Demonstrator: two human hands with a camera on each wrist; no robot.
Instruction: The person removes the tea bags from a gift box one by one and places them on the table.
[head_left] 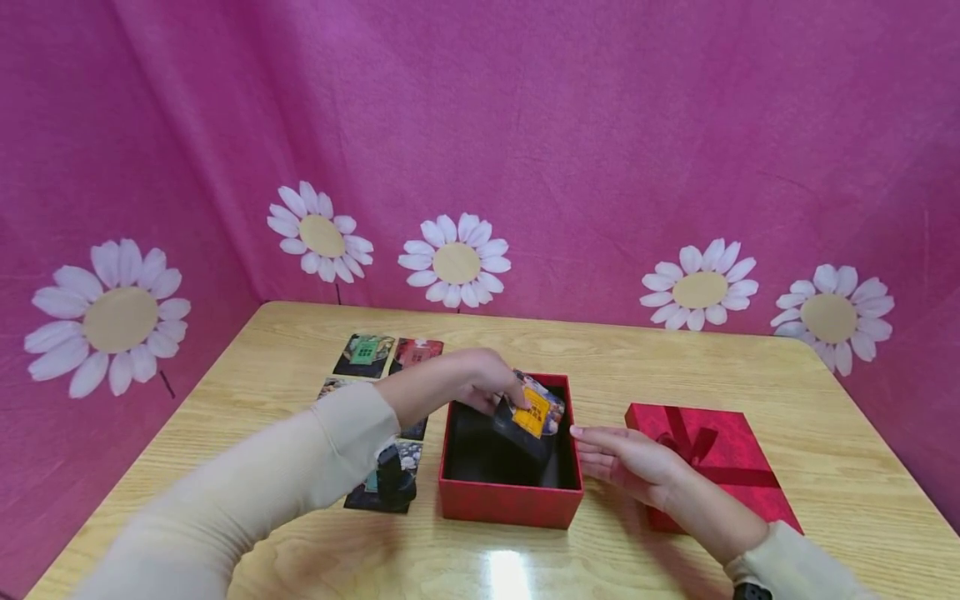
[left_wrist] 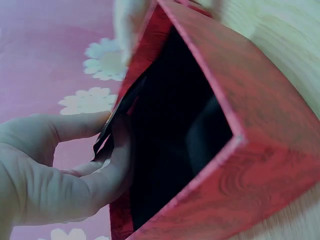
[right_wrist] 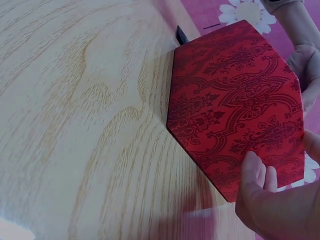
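My left hand [head_left: 486, 379] pinches a dark packet [head_left: 529, 414] with a yellow label and a food picture, between thumb and fingers. The packet is tilted, partly inside the open red box [head_left: 512, 505], close to its right inner wall. In the left wrist view the packet [left_wrist: 104, 134] shows only as a thin edge at the black-lined opening. My right hand [head_left: 633, 460] touches the box's right side: its thumb is at the rim, its fingers extended along the outer wall [right_wrist: 235, 105]. The box's inner floor is too dark to make out.
Several similar packets lie in rows left of the box, including a green-labelled one [head_left: 364, 353] and a red-labelled one [head_left: 415, 351]; my left arm covers some. A red lid [head_left: 738, 450] with a dark ribbon bow lies to the right, partly behind my right forearm.
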